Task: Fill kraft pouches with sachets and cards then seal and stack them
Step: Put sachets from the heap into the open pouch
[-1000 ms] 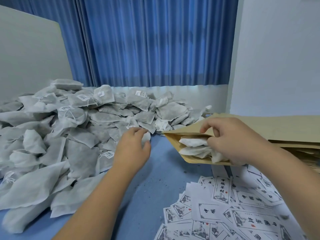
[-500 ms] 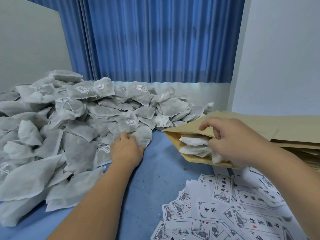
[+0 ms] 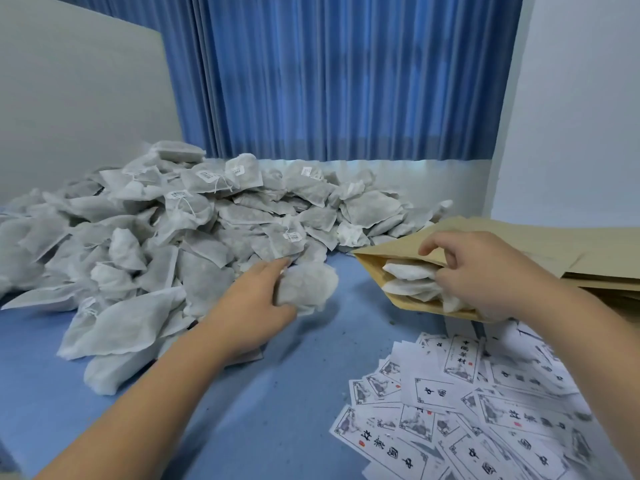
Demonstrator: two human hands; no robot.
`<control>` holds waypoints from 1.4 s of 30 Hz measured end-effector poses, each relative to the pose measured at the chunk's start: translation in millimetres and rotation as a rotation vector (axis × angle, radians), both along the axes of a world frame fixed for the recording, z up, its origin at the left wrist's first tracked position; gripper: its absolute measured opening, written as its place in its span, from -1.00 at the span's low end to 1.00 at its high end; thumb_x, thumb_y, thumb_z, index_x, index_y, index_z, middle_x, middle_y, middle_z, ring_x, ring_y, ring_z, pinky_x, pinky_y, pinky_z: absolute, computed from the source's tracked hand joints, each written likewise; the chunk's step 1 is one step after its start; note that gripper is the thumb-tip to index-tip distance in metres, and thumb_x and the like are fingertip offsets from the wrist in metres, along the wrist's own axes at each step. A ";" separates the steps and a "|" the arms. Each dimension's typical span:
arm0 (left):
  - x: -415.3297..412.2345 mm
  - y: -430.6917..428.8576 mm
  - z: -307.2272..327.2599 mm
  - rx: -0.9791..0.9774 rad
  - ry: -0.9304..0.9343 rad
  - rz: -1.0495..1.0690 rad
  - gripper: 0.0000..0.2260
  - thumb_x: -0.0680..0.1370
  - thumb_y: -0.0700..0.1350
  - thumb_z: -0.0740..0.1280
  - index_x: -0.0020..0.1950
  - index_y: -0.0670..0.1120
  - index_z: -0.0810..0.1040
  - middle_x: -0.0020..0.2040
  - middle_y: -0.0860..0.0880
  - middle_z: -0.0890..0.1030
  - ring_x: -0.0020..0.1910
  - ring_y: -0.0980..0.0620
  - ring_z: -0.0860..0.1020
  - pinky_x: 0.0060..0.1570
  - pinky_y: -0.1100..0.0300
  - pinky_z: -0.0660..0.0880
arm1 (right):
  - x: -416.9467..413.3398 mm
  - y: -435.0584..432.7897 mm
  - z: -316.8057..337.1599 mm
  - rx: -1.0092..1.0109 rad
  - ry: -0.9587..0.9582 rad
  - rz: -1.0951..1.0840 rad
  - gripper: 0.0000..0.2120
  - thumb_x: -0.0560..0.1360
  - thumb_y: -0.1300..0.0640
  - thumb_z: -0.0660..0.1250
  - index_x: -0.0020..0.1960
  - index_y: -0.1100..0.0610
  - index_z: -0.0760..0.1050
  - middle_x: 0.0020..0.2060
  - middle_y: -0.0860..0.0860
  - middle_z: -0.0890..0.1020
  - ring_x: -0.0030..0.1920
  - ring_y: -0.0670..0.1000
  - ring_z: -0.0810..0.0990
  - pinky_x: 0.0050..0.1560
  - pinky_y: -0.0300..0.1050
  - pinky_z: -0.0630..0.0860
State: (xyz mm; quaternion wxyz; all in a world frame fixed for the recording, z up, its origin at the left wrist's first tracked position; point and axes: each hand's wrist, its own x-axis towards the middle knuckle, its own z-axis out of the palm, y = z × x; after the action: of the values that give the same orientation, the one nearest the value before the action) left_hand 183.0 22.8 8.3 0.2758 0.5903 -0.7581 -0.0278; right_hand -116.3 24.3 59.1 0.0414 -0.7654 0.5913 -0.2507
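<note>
l hand grips sachet at 9 o'clock of pouch; r hand pinches its mouth agape for loading; fill prob. partial, fingers hide it

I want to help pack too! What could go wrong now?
The brown kraft paper pouch already holds several white sachets, and only the right hand props its mouth open; it might sag or spill. The puffy white mesh sachet gripped by the left hand could snag on the rim.

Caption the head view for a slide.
Left hand grips a sachet by the pile; right hand holds a part-filled kraft pouch open, cards nearby.
</note>
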 end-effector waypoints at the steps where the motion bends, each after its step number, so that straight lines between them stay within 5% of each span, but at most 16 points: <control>1: 8.5 12.9 2.4 0.010 -0.052 0.009 -0.36 0.43 -0.08 0.38 0.49 0.01 0.29 0.27 0.00 0.43 0.30 0.01 0.40 0.14 0.35 0.22 | 0.8 0.2 0.0 0.001 0.003 0.002 -0.69 0.40 0.25 0.25 -0.05 -0.17 0.45 -0.44 -0.03 0.48 -0.40 -0.07 0.45 -0.39 -0.13 0.35; 4: 27.8 48.2 4.6 0.110 -0.214 0.038 -0.47 0.44 0.03 0.36 0.41 0.11 0.37 0.15 0.11 0.37 0.22 0.05 0.43 0.16 0.25 0.34 | 0.8 1.2 1.6 0.003 0.017 0.001 -0.69 0.40 0.24 0.27 -0.01 -0.16 0.47 -0.42 0.00 0.50 -0.37 -0.06 0.47 -0.37 -0.12 0.34; 10: 41.9 79.0 -10.9 0.203 -0.485 0.100 -0.47 0.49 0.29 0.12 0.42 0.14 0.25 0.40 0.08 0.27 0.40 0.05 0.29 0.28 0.17 0.30 | -1.1 3.9 5.3 0.002 -0.004 -0.011 -0.70 0.41 0.24 0.29 0.00 -0.14 0.48 -0.40 -0.02 0.48 -0.36 -0.05 0.46 -0.37 -0.16 0.27; 15: 40.2 73.8 -17.9 0.234 -0.444 0.167 -0.57 0.52 0.39 -0.01 0.26 0.22 0.32 0.24 0.05 0.41 0.29 0.01 0.38 0.23 0.08 0.30 | -1.4 5.8 6.6 0.007 0.002 -0.012 -0.72 0.43 0.23 0.31 0.01 -0.12 0.48 -0.37 -0.03 0.48 -0.35 -0.07 0.45 -0.37 -0.18 0.26; 20: 28.9 68.2 -20.0 0.216 -0.377 0.190 -0.55 0.44 0.42 0.10 0.25 0.27 0.34 0.14 0.07 0.46 0.23 -0.01 0.40 0.22 0.05 0.36 | 0.3 5.8 5.3 0.026 0.006 -0.010 -0.72 0.44 0.23 0.30 0.02 -0.11 0.49 -0.36 -0.01 0.49 -0.34 -0.08 0.44 -0.36 -0.17 0.27; 23: 17.0 65.4 -14.1 0.200 -0.177 0.085 -0.49 0.38 0.41 0.25 0.26 0.24 0.39 0.02 0.12 0.51 0.10 0.06 0.45 0.05 0.18 0.40 | 1.4 5.2 4.6 0.035 0.019 -0.014 -0.71 0.43 0.24 0.28 0.02 -0.12 0.49 -0.34 0.02 0.52 -0.33 -0.08 0.45 -0.36 -0.16 0.29; 25: 8.8 65.1 -13.2 0.185 -0.154 0.027 -0.46 0.37 0.41 0.28 0.28 0.24 0.39 0.08 0.16 0.51 0.16 0.09 0.42 0.13 0.16 0.39 | 1.1 5.1 4.5 0.034 0.020 -0.011 -0.71 0.43 0.24 0.28 0.02 -0.11 0.49 -0.34 0.02 0.52 -0.33 -0.07 0.46 -0.36 -0.16 0.31; 28: 4.8 66.0 -20.2 0.237 -0.383 0.000 -0.37 0.43 0.47 0.09 0.47 0.32 0.13 0.37 0.19 0.30 0.45 0.09 0.16 0.39 -0.01 0.17 | -1.4 4.8 4.5 0.028 0.011 -0.008 -0.71 0.43 0.23 0.28 0.02 -0.13 0.48 -0.35 0.01 0.52 -0.33 -0.05 0.46 -0.34 -0.14 0.36; 31: 7.1 65.5 -21.5 0.380 -0.363 -0.043 -0.45 0.53 0.38 0.00 0.49 0.33 -0.02 0.49 0.16 0.17 0.49 0.08 0.15 0.38 0.05 0.17 | -3.1 3.9 3.4 0.026 0.002 -0.006 -0.71 0.42 0.22 0.28 0.02 -0.13 0.50 -0.33 0.00 0.51 -0.30 -0.06 0.47 -0.31 -0.15 0.37; 36: 0.6 63.2 -12.6 0.302 -0.300 -0.049 -0.48 0.42 0.25 0.22 0.37 0.29 0.22 0.16 0.17 0.40 0.20 0.10 0.39 0.21 0.17 0.38 | -1.7 2.2 0.9 0.005 0.023 0.011 -0.70 0.41 0.22 0.27 0.05 -0.10 0.52 -0.33 -0.06 0.51 -0.27 -0.11 0.47 -0.23 -0.12 0.44; 42: -35.9 41.1 10.1 0.069 0.032 0.001 -0.66 0.35 0.13 0.34 0.10 0.18 0.41 -0.08 0.18 0.58 -0.08 0.15 0.54 -0.08 0.17 0.50 | -2.9 2.4 1.8 0.008 -0.003 0.011 -0.70 0.41 0.22 0.26 0.02 -0.14 0.51 -0.35 -0.06 0.50 -0.29 -0.07 0.49 -0.23 -0.08 0.46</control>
State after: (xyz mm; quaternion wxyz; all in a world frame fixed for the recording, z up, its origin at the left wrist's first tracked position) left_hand 147.1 63.9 18.3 0.2672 0.5994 -0.7519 -0.0634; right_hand -119.2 26.7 61.0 0.0466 -0.7681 0.5880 -0.2492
